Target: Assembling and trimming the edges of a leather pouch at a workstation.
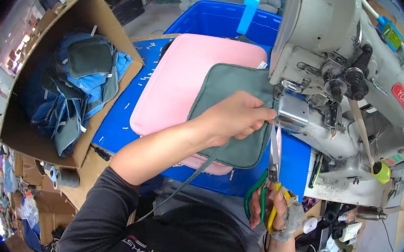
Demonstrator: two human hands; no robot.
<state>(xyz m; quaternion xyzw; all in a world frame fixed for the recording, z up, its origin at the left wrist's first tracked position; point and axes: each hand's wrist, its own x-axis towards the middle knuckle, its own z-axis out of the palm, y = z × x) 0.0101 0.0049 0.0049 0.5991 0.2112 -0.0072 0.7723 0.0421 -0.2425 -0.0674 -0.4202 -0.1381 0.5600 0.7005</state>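
Note:
My left hand point(236, 115) is closed in a pinch on the right edge of a dark grey-green square fabric piece point(244, 152) with piped edges, right beside the sewing machine head point(294, 107). A thin strip of matching piping point(188, 180) trails from under that hand toward my lap. In my right hand point(280, 207) are scissors point(274, 167) with one green and one yellow handle. Their blades point up toward the fabric edge just below my left fingers; whether they touch it I cannot tell. Some greyish cloth wraps part of my right hand.
Under the fabric lies a large pink padded piece point(182, 74) on a blue table surface point(126, 107) dotted with white scraps. A cardboard box point(102, 18) of blue and dark pieces stands left. Behind is a blue bin point(200, 15). A blue-tipped hanging fixture point(249, 10) sits above.

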